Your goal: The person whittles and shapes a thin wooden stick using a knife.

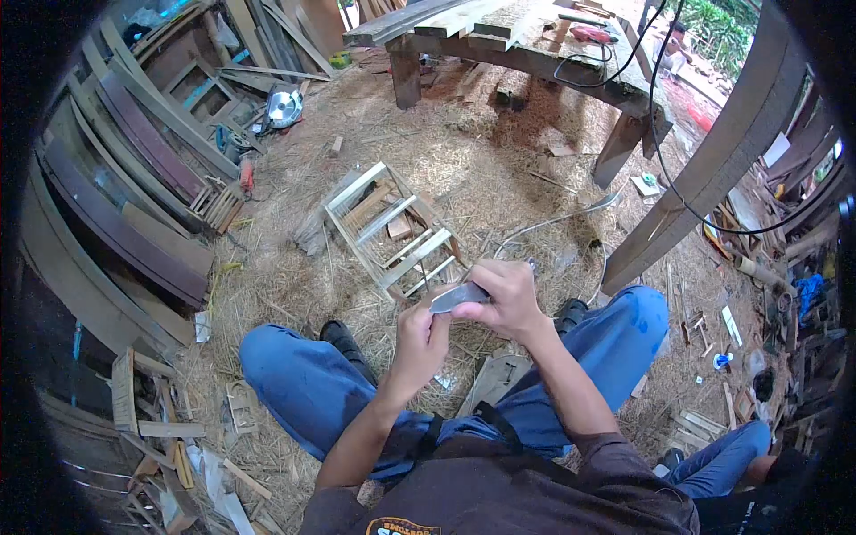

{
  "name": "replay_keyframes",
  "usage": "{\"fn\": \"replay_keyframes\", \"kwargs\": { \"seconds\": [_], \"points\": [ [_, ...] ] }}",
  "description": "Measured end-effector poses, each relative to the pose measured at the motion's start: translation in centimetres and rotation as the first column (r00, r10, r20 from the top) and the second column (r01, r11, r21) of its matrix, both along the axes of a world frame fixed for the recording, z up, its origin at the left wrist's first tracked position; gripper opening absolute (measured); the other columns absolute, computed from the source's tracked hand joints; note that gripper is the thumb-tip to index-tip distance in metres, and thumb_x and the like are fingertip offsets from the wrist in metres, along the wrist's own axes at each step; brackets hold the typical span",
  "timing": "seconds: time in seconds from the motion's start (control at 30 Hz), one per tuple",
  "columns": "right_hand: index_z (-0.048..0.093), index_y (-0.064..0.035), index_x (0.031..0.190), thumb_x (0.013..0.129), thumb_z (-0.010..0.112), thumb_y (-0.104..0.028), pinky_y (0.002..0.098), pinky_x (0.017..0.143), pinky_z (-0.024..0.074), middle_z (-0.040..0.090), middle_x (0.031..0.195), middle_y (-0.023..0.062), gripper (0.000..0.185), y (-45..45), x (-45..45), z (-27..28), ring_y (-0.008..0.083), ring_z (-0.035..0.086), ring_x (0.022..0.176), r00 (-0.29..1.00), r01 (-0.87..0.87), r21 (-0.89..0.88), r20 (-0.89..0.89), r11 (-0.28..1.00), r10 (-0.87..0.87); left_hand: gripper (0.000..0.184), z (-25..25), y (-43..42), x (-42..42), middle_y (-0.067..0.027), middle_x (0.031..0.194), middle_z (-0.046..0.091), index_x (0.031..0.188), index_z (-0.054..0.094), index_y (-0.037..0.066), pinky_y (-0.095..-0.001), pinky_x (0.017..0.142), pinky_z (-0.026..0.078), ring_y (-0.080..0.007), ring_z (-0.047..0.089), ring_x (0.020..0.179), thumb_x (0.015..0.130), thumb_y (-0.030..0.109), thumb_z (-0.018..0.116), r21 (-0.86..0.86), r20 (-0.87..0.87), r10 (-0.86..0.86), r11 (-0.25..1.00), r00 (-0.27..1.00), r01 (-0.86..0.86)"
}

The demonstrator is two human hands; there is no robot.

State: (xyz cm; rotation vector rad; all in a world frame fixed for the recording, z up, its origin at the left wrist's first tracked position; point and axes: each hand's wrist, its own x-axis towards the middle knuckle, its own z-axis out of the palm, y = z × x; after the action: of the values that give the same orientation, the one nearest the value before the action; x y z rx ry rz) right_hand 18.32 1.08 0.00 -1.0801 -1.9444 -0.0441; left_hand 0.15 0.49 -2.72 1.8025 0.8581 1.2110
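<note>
Both hands meet in front of my knees, around a flat grey metal blade (459, 297). My right hand (506, 299) is closed on the blade's right end, with the thumb laid along it. At the blade's left end, my left hand (421, 332) is closed, its fingers pressed together; what they pinch is partly hidden. Just beyond the hands, a small slatted wooden frame (370, 234) lies on the ground, tilted, with a reddish-brown block (399, 226) inside it.
A workbench (526, 55) with planks and a red power tool (592, 35) stands ahead. A wooden post (704, 169) rises at right, a black cable hanging near it. A circular saw (283, 108) lies at left by leaning boards. Another person's leg (727, 459) is at lower right.
</note>
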Motion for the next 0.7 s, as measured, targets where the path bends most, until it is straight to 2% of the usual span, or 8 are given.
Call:
{"fn": "replay_keyframes", "kwargs": {
  "seconds": [0.2,0.27,0.3,0.37,0.4,0.43,0.53,0.7],
  "points": [
    [0.055,-0.0064,0.071,0.073,0.076,-0.06,0.0394,0.05,0.0394,0.047,0.061,0.0076,0.058,0.5,1.3,-0.2,0.0263,0.054,0.054,0.99,0.131,0.05,0.046,0.99,-0.133,0.023,0.8,0.1,-0.3,-0.0121,0.076,0.063,0.12,0.064,0.0,-0.0312,0.053,0.042,-0.0136,0.053,0.057,0.1,0.006,0.055,-0.127,-0.112,0.016,0.991,0.994,-0.03],
    [0.056,-0.0057,0.072,0.076,0.077,-0.056,0.0404,0.051,0.0403,0.049,0.062,0.0084,0.055,0.6,1.6,0.2,0.0277,0.054,0.055,0.985,0.167,0.028,0.046,0.985,-0.169,0.021,0.8,0.5,0.7,-0.0019,0.077,0.059,0.116,0.065,-0.001,-0.0262,0.054,0.038,-0.006,0.048,0.063,0.103,0.011,0.054,-0.039,-0.019,0.043,0.998,0.999,-0.043],
    [0.057,-0.0037,0.074,0.086,0.073,-0.047,0.0407,0.054,0.0419,0.054,0.065,0.0104,0.047,1.3,1.8,-0.7,0.0284,0.055,0.056,0.962,0.235,0.015,-0.149,0.972,-0.23,0.021,0.7,0.6,1.1,0.0032,0.078,0.057,0.113,0.066,-0.002,-0.0237,0.054,0.035,-0.0022,0.045,0.065,0.105,0.013,0.054,0.005,0.03,0.058,0.998,0.998,-0.058],
    [0.062,-0.0055,0.079,0.092,0.069,-0.041,0.0431,0.06,0.0453,0.06,0.069,0.0122,0.038,2.8,5.1,0.3,0.0314,0.059,0.06,0.783,0.48,-0.219,-0.33,0.85,-0.527,0.022,1.1,-1.1,0.8,0.0034,0.078,0.057,0.111,0.066,-0.001,-0.0235,0.056,0.036,-0.0025,0.045,0.064,0.106,0.017,0.053,0.003,-0.024,-0.063,0.998,0.998,0.063],
    [0.062,-0.0051,0.081,0.094,0.066,-0.038,0.0429,0.06,0.0447,0.059,0.068,0.0135,0.035,3.4,7.8,0.3,0.0306,0.059,0.06,0.726,0.557,-0.322,-0.26,0.766,-0.637,0.023,1.3,-1.8,0.6,0.0035,0.078,0.057,0.11,0.066,0.0,-0.0234,0.056,0.037,-0.0027,0.045,0.064,0.106,0.019,0.053,-0.001,-0.054,-0.13,0.992,0.99,0.13],
    [0.063,-0.0047,0.082,0.096,0.064,-0.035,0.0427,0.06,0.0441,0.058,0.067,0.0148,0.033,3.6,9.0,0.5,0.0298,0.058,0.06,0.654,0.627,-0.415,-0.179,0.66,-0.735,0.025,1.6,-1.6,0.3,0.0037,0.079,0.059,0.11,0.066,0.002,-0.0225,0.057,0.037,-0.0031,0.044,0.061,0.107,0.022,0.052,-0.147,-0.046,-0.164,0.977,0.985,0.156],
    [0.061,-0.0044,0.081,0.096,0.063,-0.037,0.042,0.06,0.0433,0.056,0.066,0.0151,0.036,1.9,6.5,-0.1,0.0295,0.056,0.058,0.78,0.43,-0.256,-0.377,0.866,-0.499,0.025,2.0,-0.3,0.1,0.0034,0.082,0.058,0.112,0.064,0.003,-0.0216,0.058,0.037,-0.0031,0.043,0.065,0.108,0.024,0.05,-0.319,0.078,-0.052,0.945,0.996,0.074],
    [0.056,-0.0052,0.077,0.091,0.065,-0.051,0.041,0.053,0.0431,0.056,0.066,0.0116,0.049,0.2,2.0,-0.7,0.0302,0.058,0.057,0.973,0.176,-0.107,-0.132,0.978,-0.19,0.024,1.0,-0.2,0.2,0.0035,0.08,0.048,0.108,0.062,0.004,-0.0215,0.064,0.037,-0.0039,0.043,0.071,0.108,0.025,0.049,-0.223,0.15,-0.064,0.97,0.987,0.096]
  ]
}}
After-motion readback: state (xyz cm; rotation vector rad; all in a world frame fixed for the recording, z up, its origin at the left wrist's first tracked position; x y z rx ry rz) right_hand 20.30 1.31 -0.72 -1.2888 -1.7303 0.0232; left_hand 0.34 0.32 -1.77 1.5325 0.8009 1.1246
